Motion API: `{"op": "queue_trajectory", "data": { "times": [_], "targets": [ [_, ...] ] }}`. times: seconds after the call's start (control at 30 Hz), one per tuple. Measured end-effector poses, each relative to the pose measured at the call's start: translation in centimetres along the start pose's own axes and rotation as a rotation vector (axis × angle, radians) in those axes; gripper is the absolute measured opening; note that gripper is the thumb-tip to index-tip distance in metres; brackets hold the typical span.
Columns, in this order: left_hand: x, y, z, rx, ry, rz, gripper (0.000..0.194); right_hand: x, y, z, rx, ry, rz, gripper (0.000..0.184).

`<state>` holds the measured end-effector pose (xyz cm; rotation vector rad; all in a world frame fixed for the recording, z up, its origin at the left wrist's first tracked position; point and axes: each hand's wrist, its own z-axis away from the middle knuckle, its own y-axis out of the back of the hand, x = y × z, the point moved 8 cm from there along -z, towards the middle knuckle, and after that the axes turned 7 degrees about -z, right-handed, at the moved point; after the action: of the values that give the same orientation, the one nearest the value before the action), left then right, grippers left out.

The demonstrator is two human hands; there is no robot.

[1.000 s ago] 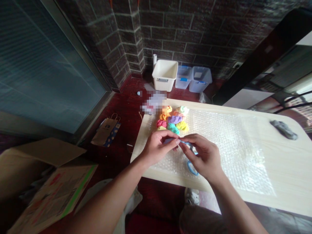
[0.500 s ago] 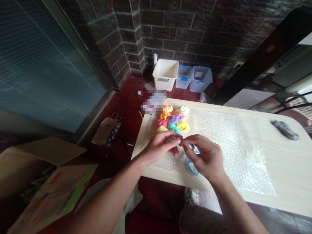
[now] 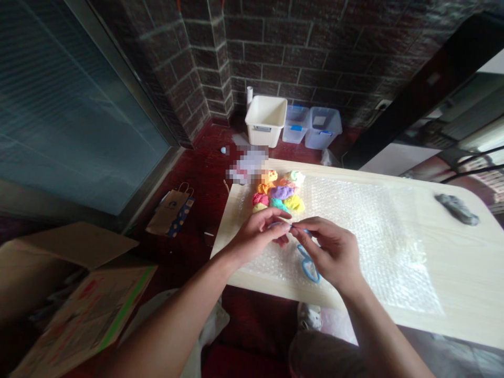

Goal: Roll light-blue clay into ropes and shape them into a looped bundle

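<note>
My left hand (image 3: 258,236) and my right hand (image 3: 334,251) meet fingertip to fingertip above the near left part of the table. Both pinch a small, thin blue piece (image 3: 292,226), mostly covered by the fingers; its kind cannot be made out. Just below my right hand lie blue-handled scissors (image 3: 311,270) on a sheet of bubble wrap (image 3: 378,241); the blades are not visible. Beyond my fingers sits a cluster of crumpled soft bundles, among them a purple one (image 3: 282,192), a yellow one (image 3: 294,203) and a red one (image 3: 260,199).
A dark grey crumpled lump (image 3: 457,209) rests at the right end of the pale table (image 3: 464,283). On the floor stand a cream bin (image 3: 264,134), two clear plastic boxes, a paper bag (image 3: 169,212) and an open cardboard box (image 3: 86,310). A brick wall closes the far side.
The fingers shift slightly around the blue piece, and my right hand moves a little right. More of the scissors' handles shows now. The bundles stay put.
</note>
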<state>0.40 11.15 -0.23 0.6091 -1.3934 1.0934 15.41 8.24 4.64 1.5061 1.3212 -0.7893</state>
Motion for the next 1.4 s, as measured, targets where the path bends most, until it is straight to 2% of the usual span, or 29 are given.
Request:
{"op": "queue_trajectory", "data": {
  "times": [0.13,0.3,0.53,0.73,0.87,0.97,1.17,1.4],
  "targets": [
    [0.0,0.0,-0.1,-0.013,-0.008,-0.024,0.033,0.0,-0.1,-0.2,-0.010,-0.004,-0.029,0.013],
    [0.6,0.3,-0.1,0.014,-0.073,-0.050,0.031,1.0,-0.5,0.1,-0.031,-0.118,-0.131,0.017],
    [0.5,0.2,0.0,0.011,-0.062,-0.056,0.031,-0.2,-0.7,0.0,-0.070,-0.022,-0.032,0.023],
    [0.6,-0.2,-0.1,-0.012,-0.057,-0.068,0.033,0.1,0.0,-0.2,-0.029,-0.018,-0.044,0.022],
    [0.8,0.0,-0.1,0.006,-0.101,-0.112,0.029,0.4,0.0,-0.2,-0.040,-0.052,-0.103,0.018],
    [1.1,-0.1,-0.1,0.002,-0.135,-0.070,0.028,0.6,0.2,-0.2,-0.001,-0.104,-0.176,0.013],
    [2.0,-0.1,0.2,0.017,-0.205,0.028,0.027,1.4,0.5,-0.1,0.077,-0.251,-0.301,0.018],
    [2.1,0.3,0.4,0.064,-0.228,-0.061,0.026,1.4,-0.1,0.1,0.075,-0.275,-0.335,0.009]
  ]
}}
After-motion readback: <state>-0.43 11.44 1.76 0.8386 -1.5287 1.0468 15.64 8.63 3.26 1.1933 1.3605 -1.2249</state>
